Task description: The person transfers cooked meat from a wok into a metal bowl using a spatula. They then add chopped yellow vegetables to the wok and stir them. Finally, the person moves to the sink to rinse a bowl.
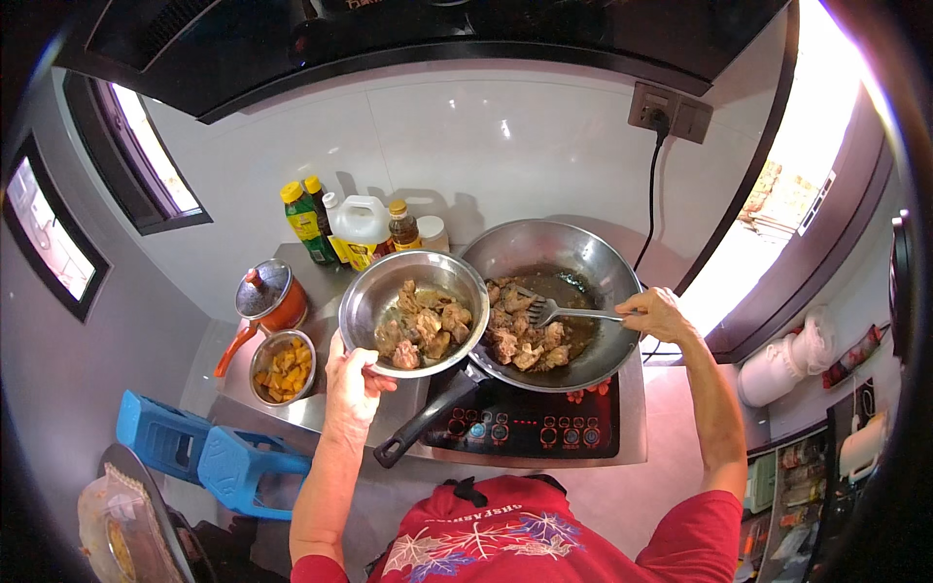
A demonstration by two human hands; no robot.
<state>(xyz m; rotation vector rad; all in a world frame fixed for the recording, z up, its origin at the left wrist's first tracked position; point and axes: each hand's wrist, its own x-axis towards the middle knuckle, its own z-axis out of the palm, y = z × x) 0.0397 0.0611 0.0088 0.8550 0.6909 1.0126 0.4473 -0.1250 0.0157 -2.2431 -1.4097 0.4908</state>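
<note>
Head view: meat pieces (503, 345) lie in the wok (544, 241), where my right hand (658, 314) grips the spatula (578, 313) far along its handle, presumably clear of heat; my left hand (352, 384) pinches the steel bowl (362, 293) by its rim beside the wok, likely to limit drips.

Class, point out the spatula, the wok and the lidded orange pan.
Spatula (575, 313): head view, on its metal handle.
Wok (544, 243): head view, on its bare inner wall.
Orange pan (290, 313): head view, on its outer side.
</note>
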